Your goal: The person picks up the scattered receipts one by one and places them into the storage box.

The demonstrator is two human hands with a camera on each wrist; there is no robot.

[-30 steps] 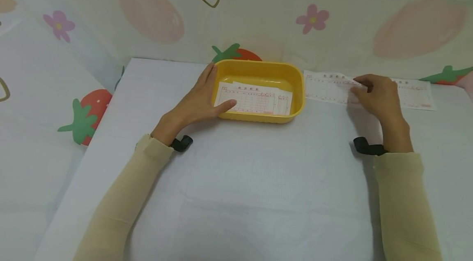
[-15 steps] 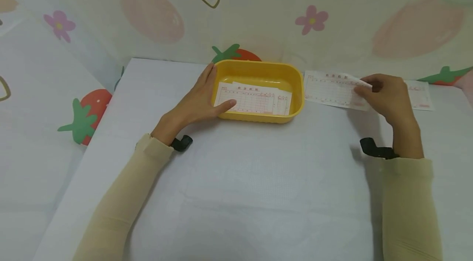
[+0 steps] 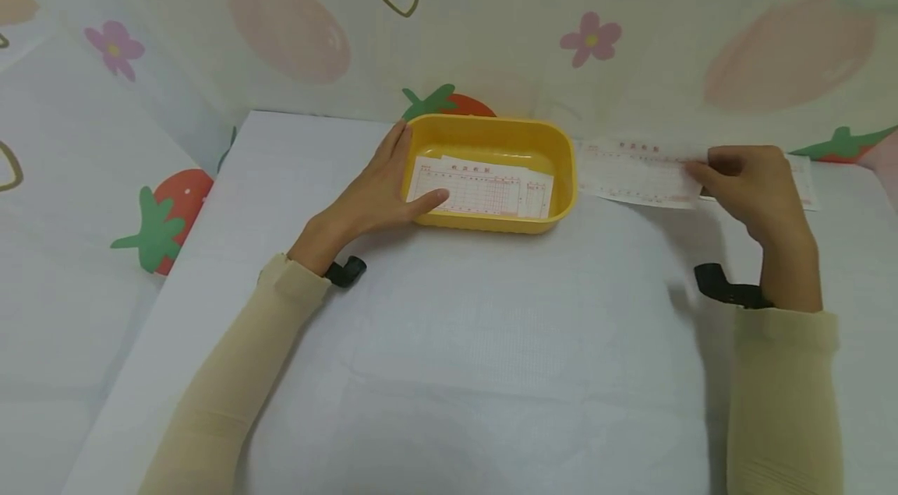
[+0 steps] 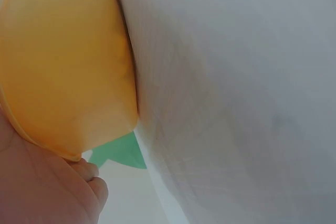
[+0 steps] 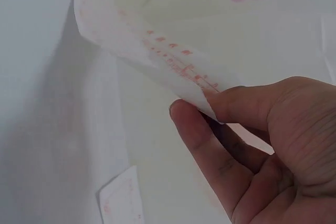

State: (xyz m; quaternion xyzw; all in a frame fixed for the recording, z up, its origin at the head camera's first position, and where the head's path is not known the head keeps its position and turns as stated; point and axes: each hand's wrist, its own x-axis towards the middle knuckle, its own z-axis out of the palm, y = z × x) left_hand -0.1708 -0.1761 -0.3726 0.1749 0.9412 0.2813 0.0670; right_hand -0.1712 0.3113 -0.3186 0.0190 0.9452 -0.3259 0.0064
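Observation:
My left hand (image 3: pixel 372 195) rests at the left end of a yellow plastic basket (image 3: pixel 512 226), its straight fingers along the side and its thumb reaching over the front rim. Inside the basket lie several white form slips (image 3: pixel 466 187) printed in red. In the left wrist view, my fingertips (image 4: pixel 86 171) meet the rim of the basket (image 4: pixel 68 61). Thumb and index finger of my right hand (image 3: pixel 758 187) pinch the right end of a form slip (image 3: pixel 631 175), raised over the table; in the right wrist view, this slip (image 5: pixel 157 56) bends away from the fingertips.
Another form slip (image 3: pixel 801 182) lies on the table behind my right hand, mostly covered by it. Beyond the white tabletop (image 3: pixel 519 339) rises a backdrop (image 3: pixel 477 27) printed with strawberries and flowers. Its lower edge meets the table's far side.
My right hand has moved right and slightly toward me, pinching the form slip, whose right end has lifted off the table. The left hand and the basket have stayed put.

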